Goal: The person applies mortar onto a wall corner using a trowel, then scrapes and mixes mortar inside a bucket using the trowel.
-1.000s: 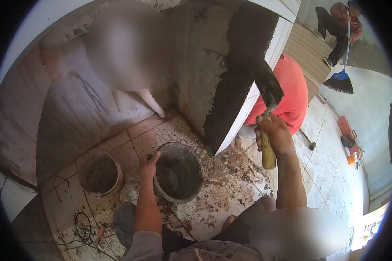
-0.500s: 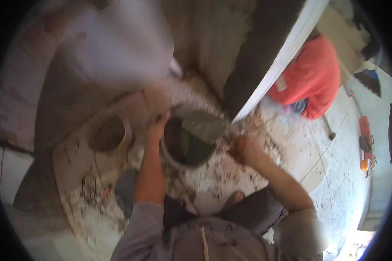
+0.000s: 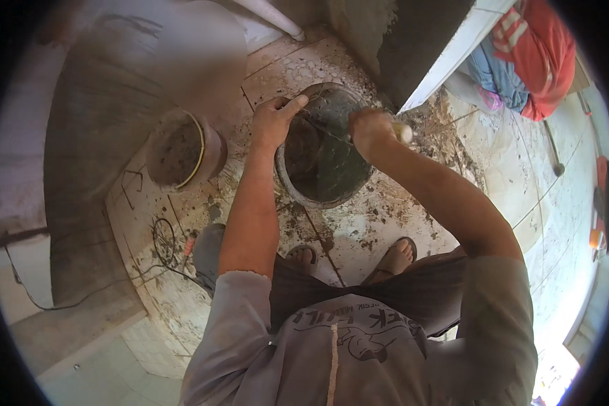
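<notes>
My left hand (image 3: 275, 122) grips the upper left of the rim of the dark round bucket (image 3: 281, 177) on the floor, thumb over the edge. My right hand (image 3: 372, 132) is closed around the pale handle (image 3: 402, 133) of a trowel at the bucket's right side. The trowel's tool end is down inside the bucket, among grey-green wet material (image 3: 331, 169), and its outline is hard to make out. A second round bucket (image 3: 216, 149) with a pale rim stands to the left, dirty inside. A wall with a dark wet coat (image 3: 406, 47) and a white edge rises just beyond.
A co-worker in red (image 3: 545, 68) crouches beyond the wall edge. A pipe (image 3: 271, 17) runs along the back. A cable (image 3: 101, 291) coils at the left. A long-handled tool (image 3: 556, 155) lies on the right. The tiled floor (image 3: 534, 210) is spattered around my sandalled feet.
My right hand has brought the trowel down from beside the wall into the bucket. The view has tipped down onto the buckets and my body. The co-worker with the broom has left the view.
</notes>
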